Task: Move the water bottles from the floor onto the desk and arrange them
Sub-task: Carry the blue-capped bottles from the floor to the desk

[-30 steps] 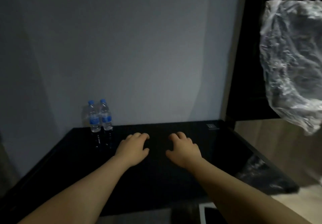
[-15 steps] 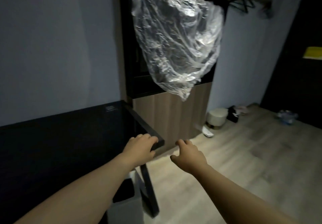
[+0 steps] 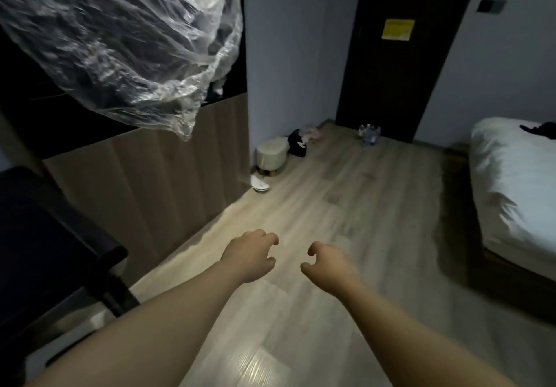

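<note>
A small cluster of clear water bottles [image 3: 369, 134] stands on the wooden floor far ahead, by the base of a dark door [image 3: 403, 49]. My left hand [image 3: 251, 254] and my right hand [image 3: 326, 262] hover side by side over the floor in the middle of the view, fingers loosely curled, holding nothing. The black desk [image 3: 45, 236] shows only as a corner at the left edge. The bottles on the desk are out of view.
Crinkled clear plastic [image 3: 126, 40] hangs over a dark wardrobe at top left. A round pale stool [image 3: 272, 153], a black bag [image 3: 297, 143] and a white slipper [image 3: 260, 184] lie along the wall. A bed with white bedding [image 3: 517, 188] fills the right side.
The view has swung right, from the desk with two bottles to the room's floor. Both hands left the desk top and now hang over the floor.
</note>
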Available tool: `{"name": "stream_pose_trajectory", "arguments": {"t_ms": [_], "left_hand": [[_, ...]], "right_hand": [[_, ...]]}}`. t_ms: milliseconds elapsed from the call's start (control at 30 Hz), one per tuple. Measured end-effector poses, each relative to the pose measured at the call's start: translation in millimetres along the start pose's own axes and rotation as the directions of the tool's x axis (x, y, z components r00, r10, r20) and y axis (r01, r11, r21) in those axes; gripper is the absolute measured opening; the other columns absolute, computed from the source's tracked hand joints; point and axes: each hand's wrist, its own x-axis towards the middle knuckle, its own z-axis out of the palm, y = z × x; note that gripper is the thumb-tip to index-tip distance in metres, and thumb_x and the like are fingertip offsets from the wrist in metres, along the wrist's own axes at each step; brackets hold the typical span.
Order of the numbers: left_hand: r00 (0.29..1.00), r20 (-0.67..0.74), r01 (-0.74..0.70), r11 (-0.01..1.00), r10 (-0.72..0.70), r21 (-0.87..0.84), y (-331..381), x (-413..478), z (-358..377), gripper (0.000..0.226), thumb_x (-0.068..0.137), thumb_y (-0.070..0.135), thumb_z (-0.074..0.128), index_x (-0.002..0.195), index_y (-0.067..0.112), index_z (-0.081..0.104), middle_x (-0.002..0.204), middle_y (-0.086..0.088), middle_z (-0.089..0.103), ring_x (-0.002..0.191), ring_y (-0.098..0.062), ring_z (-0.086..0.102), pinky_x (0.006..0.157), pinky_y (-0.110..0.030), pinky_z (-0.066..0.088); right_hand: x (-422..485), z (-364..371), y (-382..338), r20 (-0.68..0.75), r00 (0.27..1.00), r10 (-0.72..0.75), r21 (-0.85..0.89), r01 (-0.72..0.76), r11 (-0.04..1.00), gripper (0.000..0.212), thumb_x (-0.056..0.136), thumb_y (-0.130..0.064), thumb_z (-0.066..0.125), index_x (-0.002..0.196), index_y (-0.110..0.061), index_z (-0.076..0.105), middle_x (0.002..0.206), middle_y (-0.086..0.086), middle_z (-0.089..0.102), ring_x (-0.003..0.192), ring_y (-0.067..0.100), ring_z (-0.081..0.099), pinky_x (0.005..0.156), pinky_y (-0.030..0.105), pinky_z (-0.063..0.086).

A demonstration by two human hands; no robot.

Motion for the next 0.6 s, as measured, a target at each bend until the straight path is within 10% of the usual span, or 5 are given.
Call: {"name": "stream_pose_trajectory", "arguments": {"t_ms": [600], "left_hand": [[0.949,0.275,-0.165,0.986,0.152,0.023,-64,323,0,0.047,0.092,0.030,0.046,0.137,0.021,0.038,0.137,-0.003,0.047,0.126,-0.024,0.047,0.099,-0.034,0.042]], "right_hand": [[276,-40,27,0.094,0.963,0.254,0.030,-0.257,0.966,0.044,0.091,-0.035,0.045,0.132,-0.019,0.046,0.133,0.004,0.052,0.116,0.024,0.053,0.094,0.036,0.047]]}}
